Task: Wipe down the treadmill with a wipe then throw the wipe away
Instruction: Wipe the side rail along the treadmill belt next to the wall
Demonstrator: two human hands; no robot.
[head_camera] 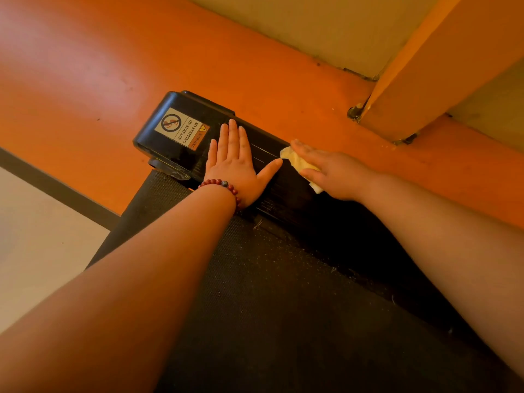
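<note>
**Wipe position on the treadmill cover: stroke axis and obstruction**

Head view.

1. The treadmill (286,194) lies directly ahead of and below both forearms. Its black end cover runs as a long bar from beyond the left hand (235,163), across under both hands, and on past the right hand (331,173). The textured belt (269,307) lies on the near side, beneath the forearms.
2. Left hand: flat on the cover, fingers straight and close together, thumb spread out toward the right hand. It holds nothing. A bead bracelet (224,186) sits at the wrist.
3. Right hand: laid flat over the pale yellow wipe (293,160), fingers extended, pressing it onto the cover. The wipe shows at the fingertip side and below the thumb; the rest is hidden under the palm.
4. Key relation: the wipe lies just to the right of the left hand, and the left thumb tip almost meets the wipe's exposed corner. Whether they touch cannot be determined.
5. A warning label (183,129) marks the cover end beyond the left hand.
6. Assessment: wiping is in progress, disposal not yet started. A stroke along the cover's long axis toward the label is blocked by the left hand, which would probably have to lift first.
</note>
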